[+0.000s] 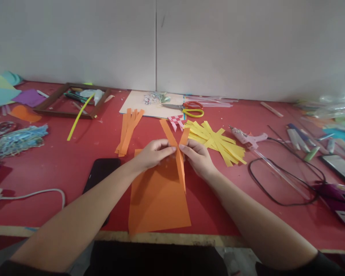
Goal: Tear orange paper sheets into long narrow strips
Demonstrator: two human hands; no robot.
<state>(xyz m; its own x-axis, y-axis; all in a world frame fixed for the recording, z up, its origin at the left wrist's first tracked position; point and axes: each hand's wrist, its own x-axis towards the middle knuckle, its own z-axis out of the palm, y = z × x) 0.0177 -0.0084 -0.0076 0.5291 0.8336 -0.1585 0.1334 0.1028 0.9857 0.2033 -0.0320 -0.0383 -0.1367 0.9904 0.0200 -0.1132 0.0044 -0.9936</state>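
Observation:
Two orange paper strips (180,165) cross in a narrow X, held up above the table. My left hand (158,153) pinches them from the left near the crossing, thumb on top. From the right, my right hand (197,156) pinches them at about the same height. An orange sheet (159,203) lies flat beneath and in front of the hands. Several cut orange strips (128,132) rest behind my left hand. Beyond my right hand is a pile of yellow strips (215,140), with a pink woven paper piece (176,122) beside it.
Scissors (186,108) lie on a pale board (132,102) at the back. A glue gun (248,140) with a looping black cord is on the right. At left are a black phone (103,170), a white cable (37,194) and a brown frame (51,100).

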